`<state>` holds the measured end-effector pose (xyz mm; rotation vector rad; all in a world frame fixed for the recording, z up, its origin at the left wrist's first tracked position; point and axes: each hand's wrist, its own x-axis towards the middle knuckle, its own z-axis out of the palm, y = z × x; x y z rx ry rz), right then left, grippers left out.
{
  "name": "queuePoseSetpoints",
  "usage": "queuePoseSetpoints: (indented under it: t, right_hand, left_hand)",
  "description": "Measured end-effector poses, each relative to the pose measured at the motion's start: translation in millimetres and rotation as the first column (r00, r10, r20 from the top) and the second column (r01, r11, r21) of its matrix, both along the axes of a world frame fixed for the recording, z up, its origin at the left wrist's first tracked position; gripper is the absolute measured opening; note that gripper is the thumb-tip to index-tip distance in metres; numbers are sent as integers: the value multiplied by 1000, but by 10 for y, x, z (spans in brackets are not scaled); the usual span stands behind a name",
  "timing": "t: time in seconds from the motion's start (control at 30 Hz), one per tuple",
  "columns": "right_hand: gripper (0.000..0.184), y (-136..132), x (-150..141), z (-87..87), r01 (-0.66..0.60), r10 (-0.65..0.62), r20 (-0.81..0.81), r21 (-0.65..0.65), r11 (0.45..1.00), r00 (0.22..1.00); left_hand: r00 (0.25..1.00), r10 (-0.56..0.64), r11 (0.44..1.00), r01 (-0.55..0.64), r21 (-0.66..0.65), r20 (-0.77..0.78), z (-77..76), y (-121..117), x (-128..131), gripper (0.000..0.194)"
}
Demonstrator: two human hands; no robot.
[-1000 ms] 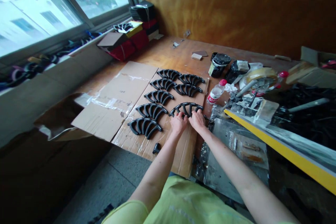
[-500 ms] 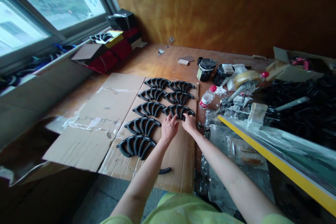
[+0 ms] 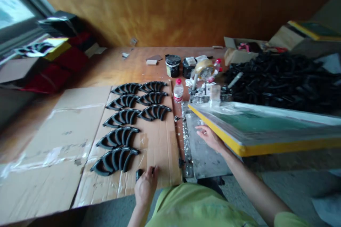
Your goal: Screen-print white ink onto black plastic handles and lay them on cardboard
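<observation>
My left hand (image 3: 146, 186) is closed on a black curved piece (image 3: 138, 175) at the front edge of the cardboard (image 3: 160, 142); the fingers partly cover it. Beyond it, similar black curved pieces (image 3: 113, 161) lie fanned out in overlapping groups, in two columns. Over a grey flat plate (image 3: 199, 163) at the right, my right hand (image 3: 210, 138) has its fingers apart and nothing in them. It is beside the yellow edge of a tilted framed screen (image 3: 237, 145) with green mesh. Whether it touches that frame I cannot tell.
A red-capped bottle (image 3: 178, 92) stands just right of the cardboard. Behind it are dark-stained tubs (image 3: 173, 65) and a tape roll (image 3: 204, 69). A big heap of black pieces (image 3: 287, 78) lies beyond the screen. Red boxes (image 3: 57, 67) sit at the left.
Both hands have left the right-hand fan in the third row. My left hand came back and took hold of the loose piece; my right moved rightward over the plate. The view turned right.
</observation>
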<state>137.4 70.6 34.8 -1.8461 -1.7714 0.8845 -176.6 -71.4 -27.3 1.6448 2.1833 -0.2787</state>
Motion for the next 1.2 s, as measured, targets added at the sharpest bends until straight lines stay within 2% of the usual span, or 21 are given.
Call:
queuePoseSetpoints:
  t: [0.13, 0.2, 0.27, 0.33, 0.43, 0.53, 0.6, 0.7, 0.8, 0.9, 0.97, 1.07, 1.2]
  right_hand:
    - [25, -289, 1008, 57, 168, -165, 85, -24, 986, 983]
    - [26, -479, 1570, 45, 210, -204, 165, -18, 978, 965]
    - [28, -704, 2096, -32, 223, -211, 290, -8, 975, 933]
    - [31, -919, 2524, -190, 216, -192, 426, -8, 976, 884]
    - [38, -1120, 2934, -509, 163, -111, 550, -46, 986, 828]
    - [35, -1121, 3126, -717, 89, -29, 567, -79, 993, 823]
    - [33, -1028, 3189, -706, 61, -22, 544, -53, 997, 838]
    - [44, -811, 3203, -481, 107, -125, 402, 66, 992, 907]
    - [58, -612, 3060, -163, 167, -187, 120, 160, 973, 975]
    - [43, -476, 2715, 43, 151, -125, -161, 161, 975, 979]
    - [32, -386, 2415, 62, 119, -74, -284, 142, 983, 956]
    - [26, -209, 2000, -47, 40, 18, -367, 147, 988, 930]
    - [15, 7, 1667, -219, -82, 158, -241, 298, 951, 958]
  left_hand:
    - [997, -54, 997, 56, 48, -56, -83, -25, 32, 42]
    - [995, -30, 996, 38, 84, -94, -106, -39, 115, 44]
    - [991, 41, 993, -26, 118, -127, -103, -62, 270, 48]
    - [989, 91, 988, -75, 132, -116, -84, -77, 480, 49]
    - [988, 146, 976, -134, 173, -57, -56, -31, 793, 44]
    - [984, 176, 962, -165, 219, -29, -27, 107, 982, 38]
    - [984, 178, 958, -168, 232, -23, -2, 222, 1031, 37]
    - [984, 178, 953, -171, 249, -8, 37, 400, 1039, 34]
    - [987, 159, 952, -156, 262, 11, 68, 547, 1026, 30]
    - [989, 147, 948, -150, 280, 32, 78, 594, 1010, 29]
    - [987, 152, 938, -158, 308, 43, 60, 556, 987, 31]
    - [978, 164, 888, -202, 414, 127, -5, 441, 930, 34]
    - [937, 134, 796, -296, 528, 324, -63, 334, 881, 30]
